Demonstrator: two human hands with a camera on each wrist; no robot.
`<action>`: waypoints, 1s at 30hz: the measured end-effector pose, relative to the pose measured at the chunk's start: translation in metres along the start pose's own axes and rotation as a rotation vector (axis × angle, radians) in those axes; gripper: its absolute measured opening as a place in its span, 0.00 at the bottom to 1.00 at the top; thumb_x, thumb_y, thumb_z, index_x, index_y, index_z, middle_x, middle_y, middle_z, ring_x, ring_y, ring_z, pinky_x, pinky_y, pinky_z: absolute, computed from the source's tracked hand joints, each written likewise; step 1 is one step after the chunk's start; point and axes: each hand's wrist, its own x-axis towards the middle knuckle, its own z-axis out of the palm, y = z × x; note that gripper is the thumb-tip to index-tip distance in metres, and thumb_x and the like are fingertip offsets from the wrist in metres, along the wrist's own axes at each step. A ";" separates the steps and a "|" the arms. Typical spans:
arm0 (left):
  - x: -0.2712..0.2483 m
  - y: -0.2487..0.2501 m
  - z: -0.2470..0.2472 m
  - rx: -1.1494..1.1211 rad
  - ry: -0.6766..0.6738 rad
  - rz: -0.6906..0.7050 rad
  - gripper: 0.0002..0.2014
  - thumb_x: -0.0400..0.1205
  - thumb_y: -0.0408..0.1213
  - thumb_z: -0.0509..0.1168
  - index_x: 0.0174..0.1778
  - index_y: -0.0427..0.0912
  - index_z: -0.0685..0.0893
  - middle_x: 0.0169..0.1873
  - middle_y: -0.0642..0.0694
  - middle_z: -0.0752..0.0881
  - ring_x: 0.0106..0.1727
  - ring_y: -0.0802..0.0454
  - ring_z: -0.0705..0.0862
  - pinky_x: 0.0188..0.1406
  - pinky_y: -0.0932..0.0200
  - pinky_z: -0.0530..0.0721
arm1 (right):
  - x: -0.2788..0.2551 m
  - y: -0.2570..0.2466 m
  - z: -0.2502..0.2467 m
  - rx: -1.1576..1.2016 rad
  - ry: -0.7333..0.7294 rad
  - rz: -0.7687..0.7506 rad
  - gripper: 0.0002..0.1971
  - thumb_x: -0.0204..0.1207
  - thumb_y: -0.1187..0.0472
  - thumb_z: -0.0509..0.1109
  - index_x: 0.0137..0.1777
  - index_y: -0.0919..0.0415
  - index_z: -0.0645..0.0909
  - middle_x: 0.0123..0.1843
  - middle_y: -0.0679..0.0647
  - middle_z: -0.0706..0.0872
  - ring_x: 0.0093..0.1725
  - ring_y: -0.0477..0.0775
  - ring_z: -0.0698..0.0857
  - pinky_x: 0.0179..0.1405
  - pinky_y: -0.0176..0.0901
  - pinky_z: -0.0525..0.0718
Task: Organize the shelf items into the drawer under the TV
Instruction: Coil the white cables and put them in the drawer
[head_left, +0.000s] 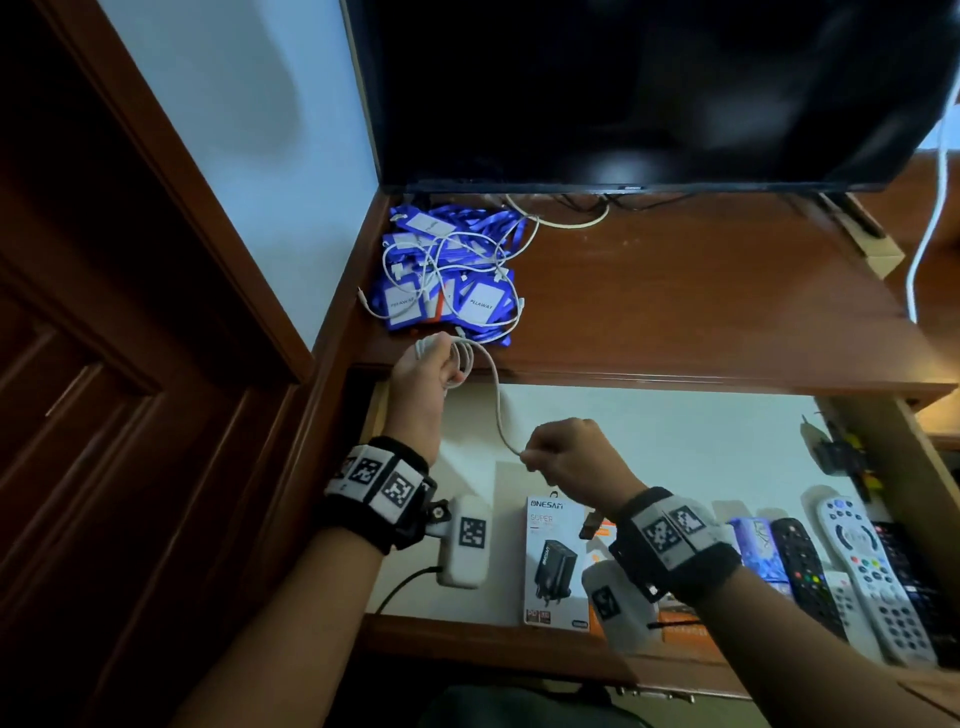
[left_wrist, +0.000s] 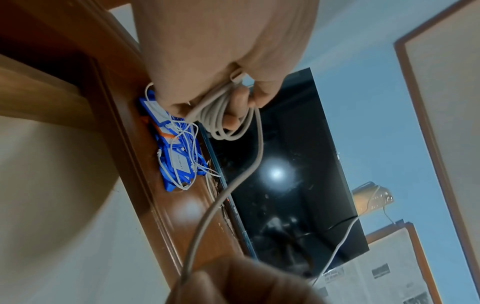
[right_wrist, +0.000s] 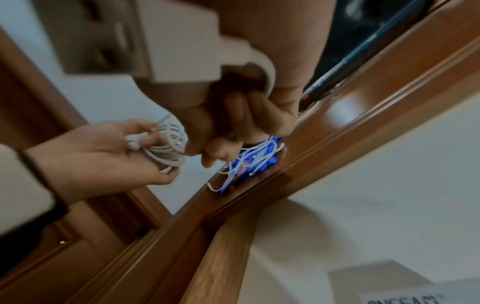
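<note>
My left hand (head_left: 423, 371) grips a coil of white cable (head_left: 462, 358) at the front edge of the wooden shelf (head_left: 701, 291), above the open drawer (head_left: 675, 447). One strand runs down from the coil to my right hand (head_left: 563, 452), which pinches it over the drawer. The left wrist view shows the coil (left_wrist: 221, 115) looped through my left hand's fingers (left_wrist: 236, 109). In the right wrist view the coil (right_wrist: 168, 144) sits in my left hand (right_wrist: 98, 156). A pile of blue lanyards with white badges (head_left: 447, 270), tangled with thin white cables, lies on the shelf's left end.
The TV (head_left: 649, 88) stands at the back of the shelf, with cables running under it. In the drawer lie a charger box (head_left: 556, 561), an orange box (head_left: 685, 631) and several remotes (head_left: 862, 571) at the right. A wooden door (head_left: 104, 364) is at the left.
</note>
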 end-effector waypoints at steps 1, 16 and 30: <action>-0.001 -0.001 0.002 0.028 0.011 0.028 0.19 0.84 0.29 0.57 0.27 0.46 0.67 0.18 0.57 0.68 0.24 0.59 0.66 0.29 0.68 0.71 | -0.001 -0.005 0.000 0.005 -0.043 -0.009 0.13 0.76 0.64 0.71 0.29 0.57 0.81 0.21 0.48 0.78 0.23 0.49 0.76 0.29 0.44 0.78; 0.010 -0.007 -0.005 0.171 0.034 0.185 0.02 0.84 0.33 0.63 0.48 0.44 0.79 0.38 0.51 0.81 0.38 0.59 0.79 0.44 0.62 0.78 | 0.000 -0.007 -0.027 0.188 -0.154 -0.111 0.10 0.82 0.68 0.62 0.39 0.62 0.78 0.33 0.53 0.91 0.30 0.57 0.80 0.37 0.46 0.79; -0.003 0.003 -0.011 0.123 -0.086 0.124 0.09 0.86 0.33 0.60 0.39 0.43 0.78 0.23 0.57 0.76 0.31 0.56 0.73 0.40 0.62 0.76 | 0.015 0.000 -0.028 -0.147 -0.068 -0.024 0.11 0.79 0.67 0.60 0.45 0.61 0.85 0.43 0.54 0.89 0.42 0.53 0.84 0.40 0.41 0.80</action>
